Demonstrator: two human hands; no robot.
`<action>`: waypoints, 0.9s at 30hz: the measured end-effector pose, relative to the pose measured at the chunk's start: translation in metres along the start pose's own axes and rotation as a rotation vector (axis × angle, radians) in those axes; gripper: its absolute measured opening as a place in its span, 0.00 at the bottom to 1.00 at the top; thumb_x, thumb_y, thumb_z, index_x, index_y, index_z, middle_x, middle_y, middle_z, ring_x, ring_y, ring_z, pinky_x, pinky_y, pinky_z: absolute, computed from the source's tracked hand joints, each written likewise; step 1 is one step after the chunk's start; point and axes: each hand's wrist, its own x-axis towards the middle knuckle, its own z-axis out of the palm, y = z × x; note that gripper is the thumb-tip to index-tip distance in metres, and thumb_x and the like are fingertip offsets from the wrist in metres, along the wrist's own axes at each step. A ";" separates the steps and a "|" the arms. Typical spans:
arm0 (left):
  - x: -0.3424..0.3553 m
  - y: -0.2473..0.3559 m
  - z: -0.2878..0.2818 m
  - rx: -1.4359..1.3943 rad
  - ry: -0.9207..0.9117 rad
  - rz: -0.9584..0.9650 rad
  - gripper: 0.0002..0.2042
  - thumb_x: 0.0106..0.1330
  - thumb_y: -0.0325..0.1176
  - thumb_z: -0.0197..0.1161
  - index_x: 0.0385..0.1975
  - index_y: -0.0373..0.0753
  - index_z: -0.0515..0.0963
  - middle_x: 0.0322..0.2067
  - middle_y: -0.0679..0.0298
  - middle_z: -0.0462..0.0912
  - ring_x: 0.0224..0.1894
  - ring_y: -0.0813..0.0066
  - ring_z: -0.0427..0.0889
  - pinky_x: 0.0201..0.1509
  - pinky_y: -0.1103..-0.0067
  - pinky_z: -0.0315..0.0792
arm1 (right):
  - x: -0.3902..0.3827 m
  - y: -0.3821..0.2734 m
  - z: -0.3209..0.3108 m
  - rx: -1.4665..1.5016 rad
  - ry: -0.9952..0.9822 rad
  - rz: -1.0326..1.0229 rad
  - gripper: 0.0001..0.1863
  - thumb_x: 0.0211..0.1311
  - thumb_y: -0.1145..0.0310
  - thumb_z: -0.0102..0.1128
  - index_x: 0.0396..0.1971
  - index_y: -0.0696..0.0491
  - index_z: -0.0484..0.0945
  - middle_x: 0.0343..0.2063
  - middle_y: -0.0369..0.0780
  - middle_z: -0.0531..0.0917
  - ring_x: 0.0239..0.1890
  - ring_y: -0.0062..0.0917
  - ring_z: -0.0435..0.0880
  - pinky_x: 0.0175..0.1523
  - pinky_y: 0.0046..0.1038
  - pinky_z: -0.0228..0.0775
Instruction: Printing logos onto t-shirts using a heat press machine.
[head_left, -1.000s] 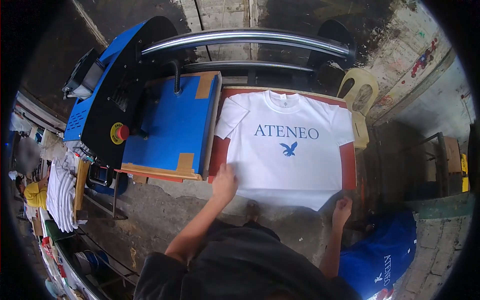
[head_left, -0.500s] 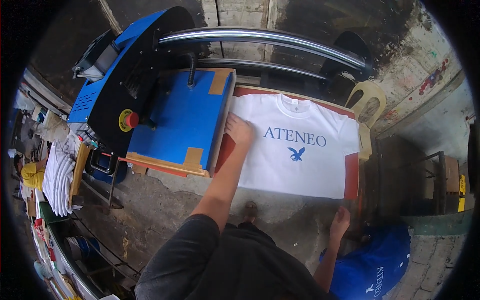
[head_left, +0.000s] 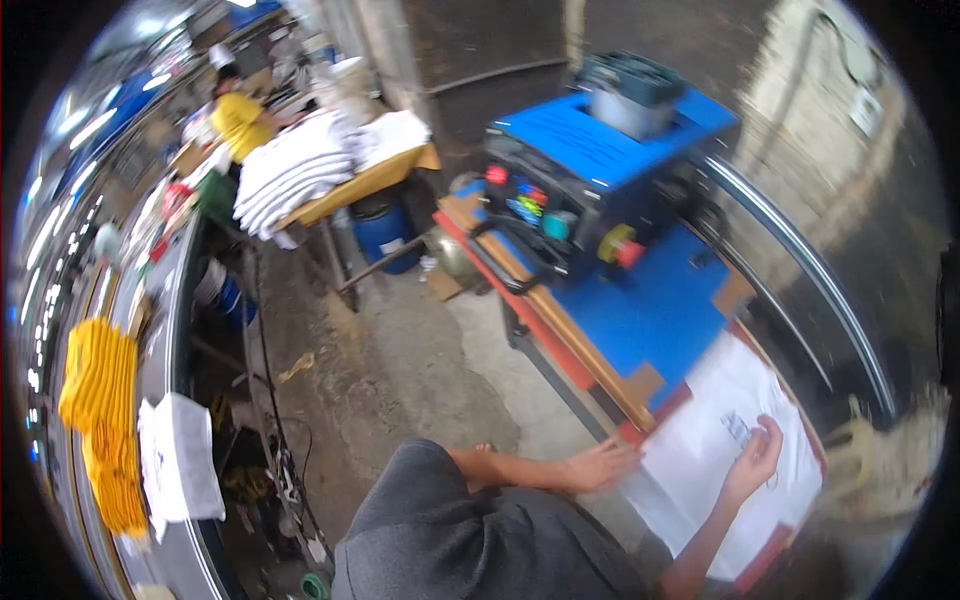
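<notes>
A white t-shirt [head_left: 700, 480] with a small blue print lies flat on the red platen [head_left: 770, 555] of a blue heat press [head_left: 620, 190], at the lower right of the blurred head view. My left hand [head_left: 603, 464] lies flat, fingers spread, on the shirt's near left edge beside the blue pad [head_left: 660, 310]. My right hand [head_left: 755, 458] rests on the middle of the shirt next to the print, fingers curled into the cloth. My grey-clad body fills the bottom centre.
A curved metal rail [head_left: 815, 300] runs behind the press. Stacked white shirts [head_left: 300, 170] lie on a yellow table, with a blue barrel [head_left: 385, 230] under it and a person in yellow [head_left: 238, 115] beyond. Yellow garments [head_left: 100, 420] and a white shirt [head_left: 180, 470] hang at left.
The view has swung left and gone blurry. My left hand slid from the shirt's shoulder back to its near edge. My right hand rose from the front edge onto the shirt's middle.
</notes>
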 end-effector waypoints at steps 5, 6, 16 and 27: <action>-0.101 -0.054 -0.027 -0.364 -0.435 -0.177 0.20 0.60 0.37 0.52 0.53 0.41 0.68 0.57 0.55 0.64 0.58 0.62 0.65 0.60 0.62 0.58 | -0.009 -0.173 0.146 0.091 -0.323 -0.575 0.10 0.55 0.81 0.49 0.38 0.61 0.74 0.37 0.46 0.76 0.40 0.36 0.76 0.47 0.30 0.66; -0.125 -0.064 -0.034 -0.365 -0.425 -0.227 0.20 0.60 0.37 0.52 0.53 0.41 0.68 0.57 0.55 0.64 0.58 0.62 0.65 0.60 0.62 0.58 | -0.019 -0.201 0.172 0.173 -0.387 -0.687 0.11 0.54 0.81 0.49 0.38 0.61 0.74 0.38 0.46 0.76 0.41 0.37 0.75 0.48 0.31 0.66; -0.357 -0.081 -0.077 -0.293 -0.292 -1.081 0.11 0.55 0.31 0.54 0.36 0.37 0.79 0.40 0.54 0.80 0.45 0.58 0.78 0.43 0.68 0.73 | -0.093 -0.288 0.320 -0.441 -0.549 -0.598 0.25 0.60 0.59 0.50 0.55 0.54 0.61 0.38 0.51 0.78 0.35 0.46 0.78 0.37 0.44 0.68; -0.396 -0.053 -0.066 -0.411 -0.221 -1.252 0.12 0.51 0.29 0.56 0.35 0.36 0.80 0.37 0.55 0.81 0.42 0.58 0.80 0.40 0.67 0.74 | -0.093 -0.263 0.316 -0.563 -0.438 -0.759 0.16 0.64 0.56 0.46 0.38 0.53 0.59 0.21 0.48 0.78 0.27 0.44 0.78 0.27 0.42 0.66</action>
